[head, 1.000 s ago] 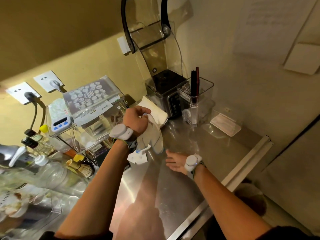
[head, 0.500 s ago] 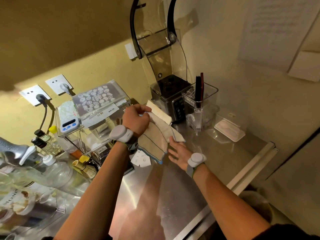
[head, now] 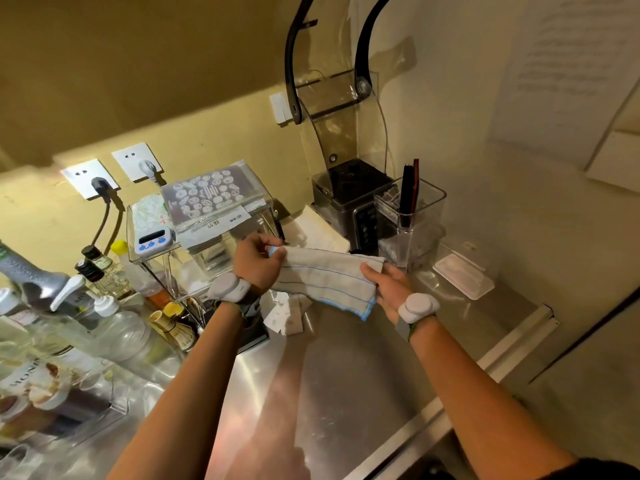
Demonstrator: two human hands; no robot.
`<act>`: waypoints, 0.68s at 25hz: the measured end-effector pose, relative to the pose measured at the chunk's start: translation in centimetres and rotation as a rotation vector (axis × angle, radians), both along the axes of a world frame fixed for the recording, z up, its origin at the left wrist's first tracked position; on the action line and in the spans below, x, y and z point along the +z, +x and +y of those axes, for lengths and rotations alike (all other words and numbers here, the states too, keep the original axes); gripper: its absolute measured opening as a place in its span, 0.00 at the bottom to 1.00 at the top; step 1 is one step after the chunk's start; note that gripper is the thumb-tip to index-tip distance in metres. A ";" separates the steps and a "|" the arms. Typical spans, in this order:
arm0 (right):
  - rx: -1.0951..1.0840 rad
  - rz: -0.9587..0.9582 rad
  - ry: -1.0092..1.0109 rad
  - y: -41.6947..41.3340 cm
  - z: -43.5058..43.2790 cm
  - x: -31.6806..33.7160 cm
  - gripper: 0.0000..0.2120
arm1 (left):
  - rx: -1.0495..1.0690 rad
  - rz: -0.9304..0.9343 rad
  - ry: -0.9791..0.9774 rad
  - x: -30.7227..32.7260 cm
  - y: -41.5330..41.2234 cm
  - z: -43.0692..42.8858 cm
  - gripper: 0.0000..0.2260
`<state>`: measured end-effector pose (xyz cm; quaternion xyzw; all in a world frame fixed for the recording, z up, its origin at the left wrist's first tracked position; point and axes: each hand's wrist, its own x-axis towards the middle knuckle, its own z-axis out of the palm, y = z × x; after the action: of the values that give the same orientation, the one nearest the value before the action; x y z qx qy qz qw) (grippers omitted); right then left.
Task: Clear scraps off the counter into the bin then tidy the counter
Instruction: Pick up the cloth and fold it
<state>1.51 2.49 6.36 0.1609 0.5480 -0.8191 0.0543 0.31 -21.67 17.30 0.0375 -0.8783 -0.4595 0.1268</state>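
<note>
Left hand (head: 258,261) and right hand (head: 389,289) each grip the cloth (head: 325,278), apparently clear of the counter (head: 346,375).

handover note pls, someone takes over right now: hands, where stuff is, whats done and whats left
Left hand: shut on one end of the cloth.
Right hand: shut on the other end; the cloth is stretched between both hands, above the steel counter.
Paper scraps: on the counter, under the cloth's left part, beside the clear acrylic box.
Bin: not clearly in view.
Done: cloth is in hand and opened out.
Left: get the scraps into the bin, likely wipe the counter, tidy up.
</note>
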 end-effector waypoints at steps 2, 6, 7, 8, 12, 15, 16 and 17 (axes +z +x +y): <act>-0.008 0.017 0.069 0.0 0.6 1.1 0.16 | -0.001 0.002 0.058 -0.6 0.3 -0.4 0.04; -0.049 0.076 0.270 0.2 1.6 3.0 0.31 | -0.069 -0.009 0.095 -1.1 1.1 -1.3 0.08; -0.048 0.114 0.306 0.4 1.8 3.4 0.33 | -0.101 -0.027 0.106 -1.2 1.4 -1.5 0.08; -0.033 0.156 0.335 0.5 1.9 3.7 0.31 | -0.132 -0.055 0.110 -1.2 1.5 -1.6 0.08; 0.124 0.268 0.455 1.1 2.3 4.9 0.21 | -0.177 -0.081 -0.020 -1.8 1.7 -1.6 0.09; 0.176 0.307 0.556 1.3 3.0 5.4 0.18 | -0.161 -0.086 -0.076 -2.2 1.5 -1.9 0.07; 0.183 0.324 0.580 1.4 3.3 5.5 0.17 | -0.156 -0.085 -0.099 -2.3 1.4 -1.9 0.05; 0.189 0.335 0.608 1.3 3.5 5.6 0.16 | -0.151 -0.081 -0.137 -2.3 1.4 -1.8 0.04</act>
<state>2.82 5.97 11.94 -0.0183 0.7804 -0.6249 -0.0111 1.74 -23.46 14.97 -0.0188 -0.9124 -0.4048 0.0586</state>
